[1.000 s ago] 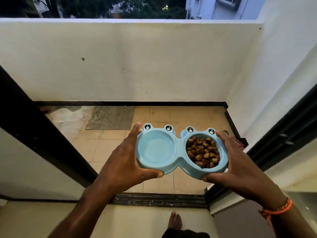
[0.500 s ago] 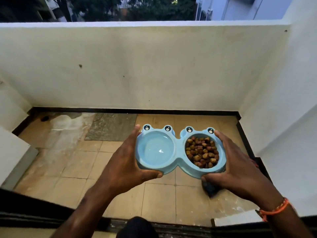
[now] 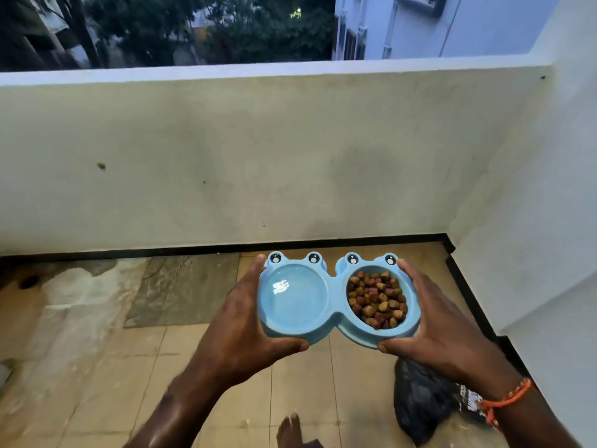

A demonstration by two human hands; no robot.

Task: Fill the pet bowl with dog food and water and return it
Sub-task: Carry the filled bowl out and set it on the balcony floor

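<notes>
The fingers (image 3: 258,270) of the left hand (image 3: 239,321) are laid along the left end of the bowl (image 3: 332,305), with the thumb (image 3: 284,345) curled under the near rim, so that end is clasped from the side. The same is done on the other end by the right hand (image 3: 439,324): its fingers are stretched up the far right edge, and its thumb is hooked beneath the near rim. The palms are turned inward toward each other, and both forearms are extended forward and slightly upward from the bottom of the view. An orange thread band (image 3: 504,399) is worn on the right wrist.

The bowl, a light blue double dish with cartoon eyes on its far edge, is held level in the air between the two hands, above the floor (image 3: 226,367). Water (image 3: 294,302) is seen in its left well, with a bright glint on the surface; kibble (image 3: 376,300) is heaped in its right well.

Below the right forearm a black bag (image 3: 420,402) is lying on the tiled floor. A bare foot (image 3: 289,430) is visible at the bottom edge. A grey mat (image 3: 184,289) is spread on the floor by the parapet (image 3: 258,156), beyond which trees and a building are seen.
</notes>
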